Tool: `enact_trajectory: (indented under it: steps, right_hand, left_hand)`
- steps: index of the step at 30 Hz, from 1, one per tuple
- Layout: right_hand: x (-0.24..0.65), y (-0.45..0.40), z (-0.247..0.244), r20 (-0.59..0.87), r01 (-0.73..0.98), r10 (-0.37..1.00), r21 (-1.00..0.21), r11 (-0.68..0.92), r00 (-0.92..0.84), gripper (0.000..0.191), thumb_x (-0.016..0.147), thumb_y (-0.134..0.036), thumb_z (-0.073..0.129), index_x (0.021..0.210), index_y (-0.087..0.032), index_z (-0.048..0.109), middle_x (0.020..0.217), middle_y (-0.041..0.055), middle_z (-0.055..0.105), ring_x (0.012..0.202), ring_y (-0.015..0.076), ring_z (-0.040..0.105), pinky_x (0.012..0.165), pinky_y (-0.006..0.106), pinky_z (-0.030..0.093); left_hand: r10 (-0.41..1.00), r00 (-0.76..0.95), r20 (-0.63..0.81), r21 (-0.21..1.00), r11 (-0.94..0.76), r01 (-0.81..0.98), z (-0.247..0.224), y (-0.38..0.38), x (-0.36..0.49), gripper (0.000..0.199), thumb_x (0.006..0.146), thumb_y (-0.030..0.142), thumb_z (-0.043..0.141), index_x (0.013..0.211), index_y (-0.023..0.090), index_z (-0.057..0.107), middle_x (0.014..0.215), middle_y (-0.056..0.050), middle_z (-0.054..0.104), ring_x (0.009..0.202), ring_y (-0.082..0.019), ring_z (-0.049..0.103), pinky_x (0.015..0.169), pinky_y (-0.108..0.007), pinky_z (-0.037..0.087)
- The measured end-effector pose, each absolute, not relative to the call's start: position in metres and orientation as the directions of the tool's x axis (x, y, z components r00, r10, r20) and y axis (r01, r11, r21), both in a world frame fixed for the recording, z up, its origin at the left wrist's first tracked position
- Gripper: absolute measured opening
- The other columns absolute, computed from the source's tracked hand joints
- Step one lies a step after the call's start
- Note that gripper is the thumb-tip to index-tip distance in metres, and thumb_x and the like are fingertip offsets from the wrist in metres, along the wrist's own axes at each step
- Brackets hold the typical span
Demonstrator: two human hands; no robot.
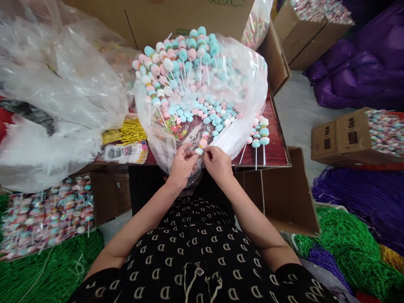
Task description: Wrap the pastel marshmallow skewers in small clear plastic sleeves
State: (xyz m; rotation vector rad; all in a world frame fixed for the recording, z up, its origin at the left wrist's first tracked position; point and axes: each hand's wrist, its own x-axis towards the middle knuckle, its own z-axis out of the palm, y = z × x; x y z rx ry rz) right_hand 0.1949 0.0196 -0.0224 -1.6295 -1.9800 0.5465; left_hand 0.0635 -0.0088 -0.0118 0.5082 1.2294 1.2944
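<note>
At the table's front edge, my left hand (183, 165) pinches the lower end of a candy skewer (203, 138) with pink, white and yellowish pieces. My right hand (217, 163) touches that end from the other side, fingers pressed together. Beyond them lies an open clear plastic bag (255, 80) with loose blue, pink and white candies (216, 115), small colourful rings (176, 129) and white sticks (227, 136). Finished-looking candy skewers (167, 64) are piled at its back left. A few more skewers (260, 134) rest to the right on the red table (276, 145).
Yellow strips (129, 130) and printed cards (123, 152) lie left of the bag, beside large plastic bags (78, 71). A cardboard box (189, 19) stands behind. An open box (287, 193) is below right, and packed skewers (50, 212) are lower left.
</note>
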Motion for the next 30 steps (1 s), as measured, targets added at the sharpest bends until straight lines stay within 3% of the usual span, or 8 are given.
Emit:
enact_trajectory:
  steps: [6,13,19,26,30]
  right_hand:
    - [0.194,0.024,-0.022,0.117,0.769,0.988,-0.621,0.154,-0.103,0.017,0.088,-0.02,0.055,0.089,-0.021,0.072,0.091,0.0087,0.08,0.085,0.0246,0.074,0.079,0.034,0.055]
    - [0.195,0.019,-0.022,0.275,0.62,0.96,-0.746,0.243,-0.045,0.015,0.084,-0.023,0.056,0.086,-0.022,0.071,0.082,0.0054,0.078,0.072,0.0204,0.071,0.076,0.034,0.058]
    - [0.196,0.014,-0.013,0.26,0.514,0.965,-0.822,0.245,-0.043,0.016,0.084,-0.025,0.056,0.089,-0.022,0.072,0.079,0.0027,0.077,0.064,0.0169,0.067,0.067,0.03,0.058]
    - [0.197,0.013,-0.014,0.402,0.54,0.901,-0.729,0.422,-0.162,0.015,0.085,-0.022,0.054,0.083,-0.023,0.069,0.074,0.0021,0.074,0.065,0.0163,0.067,0.067,0.028,0.056]
    - [0.192,0.011,-0.019,0.406,0.555,0.898,-0.713,0.428,-0.171,0.014,0.082,-0.018,0.055,0.082,-0.023,0.068,0.074,0.0015,0.074,0.062,0.0159,0.065,0.065,0.028,0.055]
  left_hand:
    - [0.892,-0.181,-0.415,0.829,0.289,-0.478,-0.008,-0.009,0.065,0.041,0.082,0.01,0.077,0.115,0.02,0.056,0.079,0.008,0.063,0.042,-0.004,0.053,0.035,-0.018,0.035]
    - [0.869,-0.122,-0.479,0.76,0.342,-0.552,0.001,-0.012,0.064,0.036,0.086,0.018,0.076,0.117,0.017,0.058,0.079,0.005,0.065,0.046,-0.007,0.056,0.039,-0.021,0.042]
    - [0.893,0.093,-0.44,0.692,0.403,-0.599,0.005,-0.012,0.057,0.036,0.083,0.03,0.08,0.112,0.015,0.064,0.081,0.002,0.068,0.051,-0.007,0.059,0.042,-0.02,0.044]
    - [0.902,0.166,-0.399,0.702,0.417,-0.577,0.0,-0.009,0.051,0.052,0.072,0.032,0.089,0.114,0.018,0.062,0.068,0.006,0.063,0.046,-0.008,0.057,0.04,-0.02,0.044]
    - [0.904,0.068,-0.422,0.759,0.394,-0.518,-0.002,-0.011,0.053,0.042,0.077,0.027,0.082,0.113,0.016,0.063,0.063,0.008,0.06,0.039,-0.005,0.047,0.034,-0.018,0.031]
